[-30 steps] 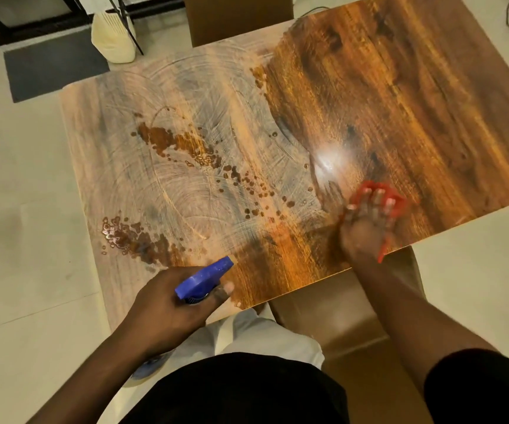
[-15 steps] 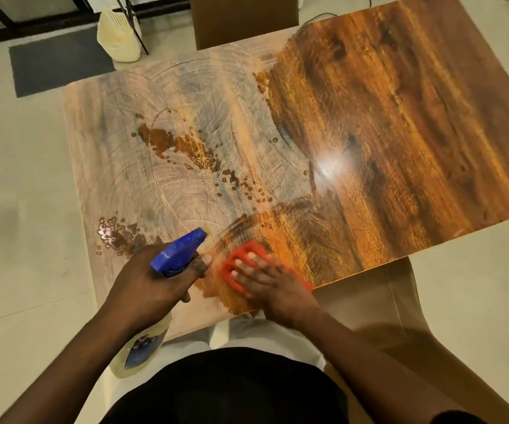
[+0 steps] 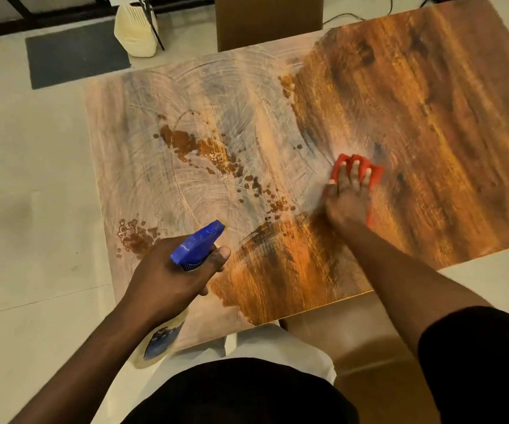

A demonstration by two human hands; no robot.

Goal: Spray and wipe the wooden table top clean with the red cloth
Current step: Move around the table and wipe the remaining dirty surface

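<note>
The red cloth (image 3: 377,176) has swept right across the worktop (image 3: 430,117) under the flat, pressing right hand (image 3: 346,203), while the left hand (image 3: 167,280) grips the spray bottle (image 3: 196,243), ready to respray.

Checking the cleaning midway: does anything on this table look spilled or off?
Yes. The left half of the table top is hazy with pale swirl marks, and wet droplet patches sit there, one mid-left, one by the near left edge. The side right of the red cloth under the right hand looks glossy.

A dark mat (image 3: 75,53) and cream ribbed container (image 3: 133,32) sit upper left on pale floor tiles (image 3: 33,209); brown chair back (image 3: 268,19) top centre.
</note>
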